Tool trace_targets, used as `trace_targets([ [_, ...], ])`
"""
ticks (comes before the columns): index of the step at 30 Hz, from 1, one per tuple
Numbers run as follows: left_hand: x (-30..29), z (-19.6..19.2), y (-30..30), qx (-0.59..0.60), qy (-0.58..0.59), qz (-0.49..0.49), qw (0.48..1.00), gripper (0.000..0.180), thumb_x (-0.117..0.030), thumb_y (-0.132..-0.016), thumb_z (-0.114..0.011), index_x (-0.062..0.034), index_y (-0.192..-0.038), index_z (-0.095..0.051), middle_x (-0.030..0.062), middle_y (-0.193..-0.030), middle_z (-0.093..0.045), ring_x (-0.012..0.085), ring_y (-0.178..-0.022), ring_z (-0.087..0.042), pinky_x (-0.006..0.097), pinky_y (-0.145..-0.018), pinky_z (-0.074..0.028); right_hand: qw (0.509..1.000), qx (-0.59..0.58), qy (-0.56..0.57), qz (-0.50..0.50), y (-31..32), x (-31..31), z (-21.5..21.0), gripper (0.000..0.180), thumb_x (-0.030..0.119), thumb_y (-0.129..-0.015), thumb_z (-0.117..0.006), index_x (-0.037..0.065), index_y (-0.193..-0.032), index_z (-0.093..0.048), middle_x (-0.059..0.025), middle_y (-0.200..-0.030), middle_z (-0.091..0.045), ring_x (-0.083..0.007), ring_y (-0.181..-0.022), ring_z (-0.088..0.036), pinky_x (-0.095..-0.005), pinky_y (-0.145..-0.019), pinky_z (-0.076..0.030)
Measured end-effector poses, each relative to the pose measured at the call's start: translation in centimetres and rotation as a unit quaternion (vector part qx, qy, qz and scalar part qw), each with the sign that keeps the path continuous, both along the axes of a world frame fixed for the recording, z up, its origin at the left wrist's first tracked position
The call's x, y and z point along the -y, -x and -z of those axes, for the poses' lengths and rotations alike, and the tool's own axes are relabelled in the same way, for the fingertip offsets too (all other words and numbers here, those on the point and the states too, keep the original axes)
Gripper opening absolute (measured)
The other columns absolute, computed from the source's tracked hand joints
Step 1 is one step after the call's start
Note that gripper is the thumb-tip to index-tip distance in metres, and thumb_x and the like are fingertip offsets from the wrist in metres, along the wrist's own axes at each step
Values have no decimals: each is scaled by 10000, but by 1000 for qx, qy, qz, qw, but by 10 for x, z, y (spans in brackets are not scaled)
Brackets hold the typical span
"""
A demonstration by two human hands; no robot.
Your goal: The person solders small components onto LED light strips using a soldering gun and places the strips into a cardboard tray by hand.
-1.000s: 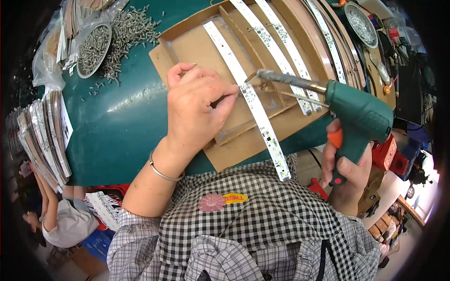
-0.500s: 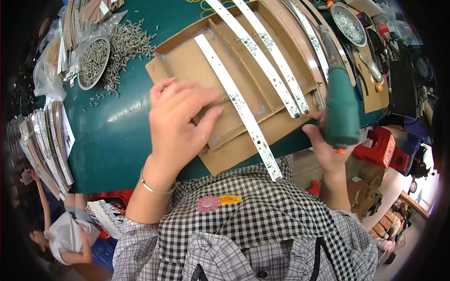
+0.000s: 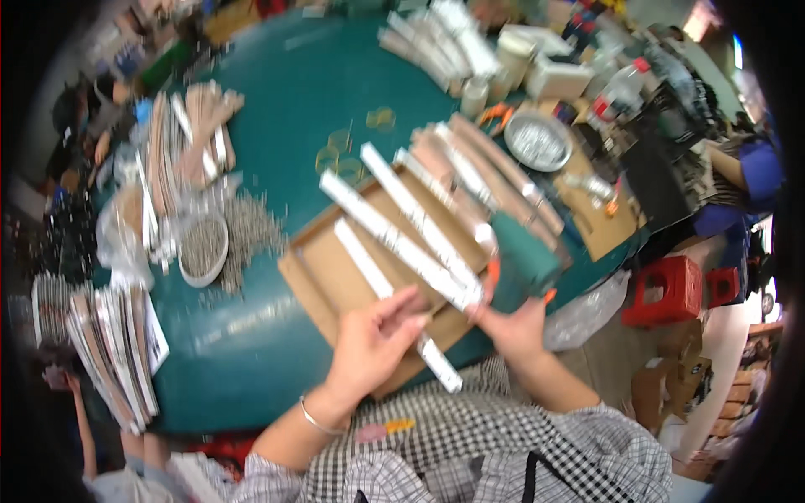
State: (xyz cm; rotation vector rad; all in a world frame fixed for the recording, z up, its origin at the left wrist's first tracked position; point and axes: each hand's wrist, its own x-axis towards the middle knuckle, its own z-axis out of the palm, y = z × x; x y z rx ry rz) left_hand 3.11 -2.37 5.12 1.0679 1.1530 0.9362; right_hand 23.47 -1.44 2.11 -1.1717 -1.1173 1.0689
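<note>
Head view: left hand point(image 3: 369, 339) flat, fingers spread, steadying cardboard tray point(image 3: 323, 277); right hand point(image 3: 516, 327) beside tray, clamped on green tool point(image 3: 524, 256).

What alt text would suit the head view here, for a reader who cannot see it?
Over a green table, the left hand rests on a shallow cardboard tray of long white strips, while the right hand touches a green power screwdriver lying at its edge. A bowl of screws sits to the left.

One head-worn fisheye looks steeply down, close over the person's own hands. The green table point(image 3: 277, 109) stretches up and away beyond them, its edges curving toward the dark rim
</note>
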Motion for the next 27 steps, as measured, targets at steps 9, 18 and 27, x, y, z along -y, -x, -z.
trace_targets([
  [9,-9,-9,-20,215,122,-4,969,319,-192,-967,-562,58,-1165,-568,136,-1050,-657,195,-945,-661,335,-833,-562,982,137,-103,-83,9,38,-25,535,24,-755,-744,-11,-1202,-452,-16,-861,-537,-96,-786,-534,-251,-701,-463],
  [18,29,-22,-5,303,69,-67,948,258,-68,-956,-520,12,-1197,-472,169,-1060,-626,345,-1008,-646,458,-852,-564,979,64,-128,-143,24,60,5,303,93,-764,-788,24,-973,-579,-27,-786,-581,-133,-690,-564,-284,-626,-467],
  [27,116,-24,181,137,49,-276,950,218,-74,-893,-595,14,-1090,-561,142,-900,-648,272,-747,-680,423,-687,-597,956,187,-207,-93,-30,76,22,658,-69,-843,-627,9,-1418,-319,-5,-989,-539,-85,-825,-510,-230,-751,-462],
])
